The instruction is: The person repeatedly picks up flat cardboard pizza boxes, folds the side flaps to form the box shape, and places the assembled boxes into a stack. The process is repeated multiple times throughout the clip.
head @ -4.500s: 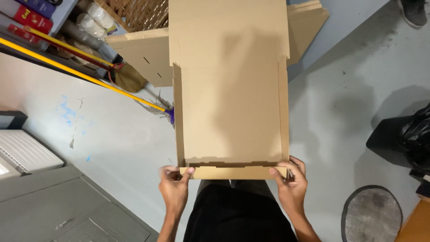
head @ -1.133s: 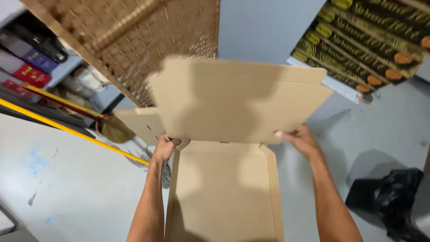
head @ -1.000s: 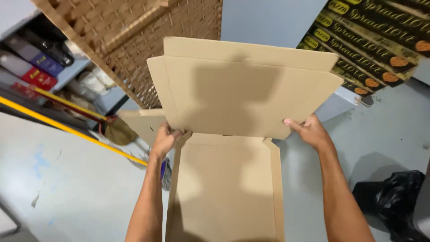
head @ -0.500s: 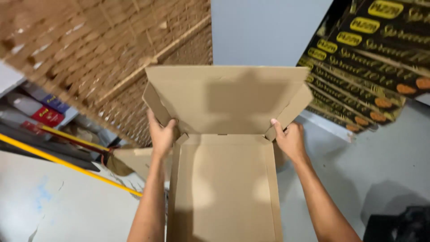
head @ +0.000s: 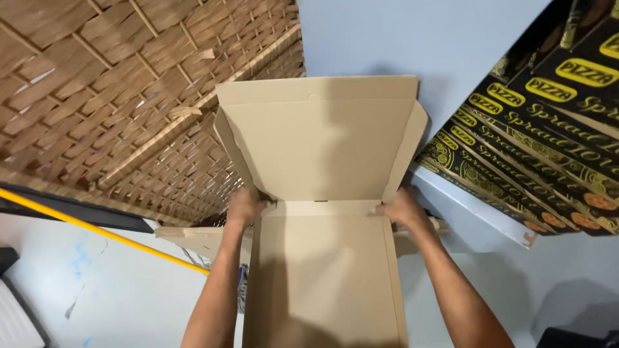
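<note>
Here, the left hand (head: 244, 205) and the right hand (head: 403, 207) each clasped a rear corner of the plain cardboard box (head: 322, 258), at the fold where the base met the raised lid (head: 319, 145); the fingers were curled shut on the board, though their tips lay hidden behind the side walls. The paired, symmetric hold appeared to steady both corners at once, so that the lid stood nearly upright on its hinge line while its angled side flaps hung inward over the tray. The base ran from the hinge toward the wearer and out of the lower edge of the view, its low side walls already standing. Both forearms rose from the bottom of the picture and reached forward, well extended, the wrists roughly level with each other, one at each side wall. Beyond the box, a woven cane panel (head: 116, 96) filled the upper left, and a slanted stack of black printed flat boxes (head: 548, 148) rested on a pale shelf at right. A yellow bar (head: 97, 229) crossed the grey floor (head: 129, 303) at left.
</note>
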